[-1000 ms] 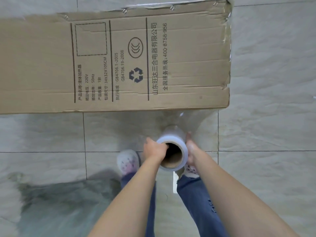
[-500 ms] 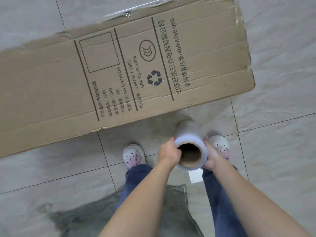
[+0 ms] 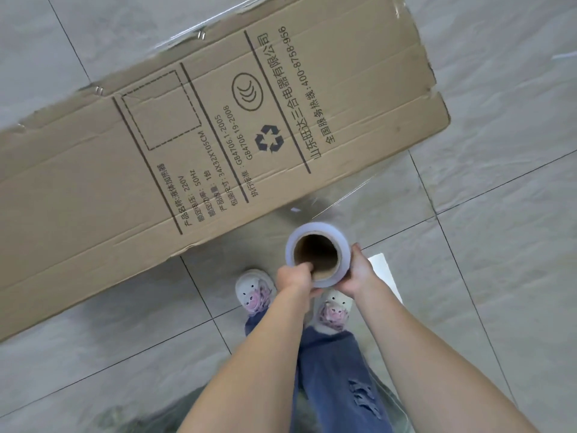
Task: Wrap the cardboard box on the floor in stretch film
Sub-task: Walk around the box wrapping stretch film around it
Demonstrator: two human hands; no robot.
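A long brown cardboard box (image 3: 203,145) with black print lies on the tiled floor, slanting from lower left to upper right. I hold a roll of stretch film (image 3: 318,254) upright in front of its near right end. My left hand (image 3: 295,276) grips the roll with fingers hooked into the brown core. My right hand (image 3: 359,273) grips the roll's outer right side. A clear sheet of film (image 3: 352,192) stretches from the roll up to the box's right end. Shiny film also shows along the box's far edge.
My two feet in white and pink slippers (image 3: 254,292) stand just below the roll, with blue jeans (image 3: 340,370) under my arms. A white paper slip (image 3: 384,270) lies on the floor to the right of my hands. A grey-green mat (image 3: 150,417) lies at the bottom edge.
The view has swung so the box looks more slanted and its right end sits farther right. The roll and both hands have shifted right along the box; my feet have stepped too.
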